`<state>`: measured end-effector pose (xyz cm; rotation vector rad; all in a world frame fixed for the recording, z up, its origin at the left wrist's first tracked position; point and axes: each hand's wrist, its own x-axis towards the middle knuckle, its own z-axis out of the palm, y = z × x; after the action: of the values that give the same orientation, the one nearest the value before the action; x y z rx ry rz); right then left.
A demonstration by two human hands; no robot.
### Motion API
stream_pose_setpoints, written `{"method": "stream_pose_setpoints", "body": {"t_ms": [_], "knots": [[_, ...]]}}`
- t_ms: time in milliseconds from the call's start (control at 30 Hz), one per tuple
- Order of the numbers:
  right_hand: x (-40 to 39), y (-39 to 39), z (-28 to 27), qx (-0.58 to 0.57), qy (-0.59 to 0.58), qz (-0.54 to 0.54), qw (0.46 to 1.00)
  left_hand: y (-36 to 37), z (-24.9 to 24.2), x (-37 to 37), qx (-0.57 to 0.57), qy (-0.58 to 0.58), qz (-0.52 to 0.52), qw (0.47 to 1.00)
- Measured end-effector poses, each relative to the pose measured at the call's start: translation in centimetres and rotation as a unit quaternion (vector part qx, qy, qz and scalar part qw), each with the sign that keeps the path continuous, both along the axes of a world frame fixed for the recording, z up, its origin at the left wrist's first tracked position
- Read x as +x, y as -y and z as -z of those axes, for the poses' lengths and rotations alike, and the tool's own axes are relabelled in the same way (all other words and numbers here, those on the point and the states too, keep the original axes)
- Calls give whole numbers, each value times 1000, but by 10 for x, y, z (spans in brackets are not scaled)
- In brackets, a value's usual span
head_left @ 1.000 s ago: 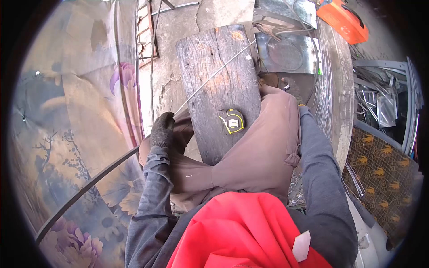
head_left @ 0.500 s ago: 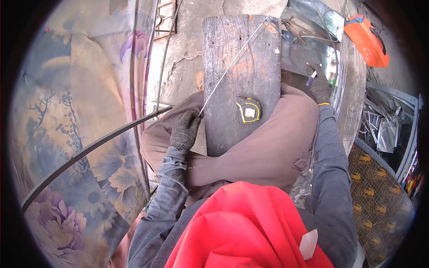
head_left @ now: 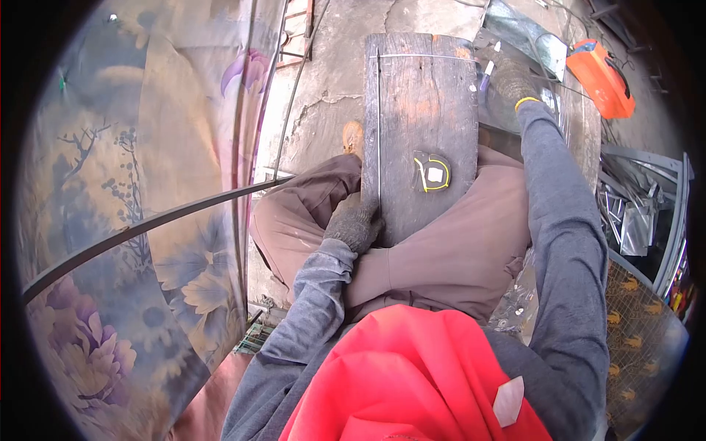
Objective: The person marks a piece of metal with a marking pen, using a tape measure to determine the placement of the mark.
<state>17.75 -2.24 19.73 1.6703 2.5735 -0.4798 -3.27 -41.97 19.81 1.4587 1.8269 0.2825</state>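
Observation:
My left hand (head_left: 354, 224), in a dark knit glove, is closed at the near end of a thin metal rod (head_left: 379, 132). The rod lies lengthwise along the left side of a worn wooden plank (head_left: 419, 95). A thin light strip (head_left: 426, 56) crosses the plank's far end and meets the rod's top; whether they are one piece is unclear. A black and yellow tape measure (head_left: 433, 173) rests on the plank. My right hand (head_left: 513, 79), also gloved, is beyond the plank's right edge, its fingers closed around a white and purple marker (head_left: 486, 74).
An orange case (head_left: 599, 79) lies at the far right. Metal frames and scraps (head_left: 638, 217) are at the right. A dark curved bar (head_left: 147, 229) crosses the flowered sheet (head_left: 176, 147) on the left. My crossed legs flank the plank.
The rod has swung from diagonal to lengthwise along the plank, and a crosswise strip now shows at the far end. My right hand has moved forward with the marker. The view has shifted.

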Motion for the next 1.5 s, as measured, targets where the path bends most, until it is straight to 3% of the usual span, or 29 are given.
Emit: {"method": "stream_pose_setpoints", "body": {"t_ms": [200, 367, 467, 700, 767, 1000, 1233, 1300, 1400, 1433, 1500], "knots": [[-4, 2, 20, 24, -19, -27, 999, 1, -6, -4, -27, 9, -15, 999], [-2, -1, 23, 39, -8, -48, 998, -3, -4, -7, 56, -8, -4, 998], [-6, 1, 22, 76, -22, -78, 994, -4, -5, -8, 48, -6, 2, 999], [-10, -6, 30, 44, -5, -80, 996, -6, -4, -9, 55, -2, -10, 998], [-7, -3, 30, 50, -25, -83, 995, -7, -2, -10, -19, 15, -3, 1000], [-8, -4, 25, 52, -1, -65, 997, -2, -7, -16, -43, 21, -48, 998], [30, -9, 32, 85, -121, -52, 988, -4, 3, -28, -208, 16, -81, 975], [38, 12, 17, 72, -153, -17, 985, 3, 6, -26, -241, -3, -66, 968], [52, 62, -11, 133, -173, 25, 976, 15, 17, -22, -133, -10, -26, 991], [62, 76, -9, 173, -190, 18, 966, 11, 9, -21, -161, 3, -31, 987], [76, 114, -19, 92, -217, 84, 968, 5, 10, -22, -229, 48, -38, 972]]}}
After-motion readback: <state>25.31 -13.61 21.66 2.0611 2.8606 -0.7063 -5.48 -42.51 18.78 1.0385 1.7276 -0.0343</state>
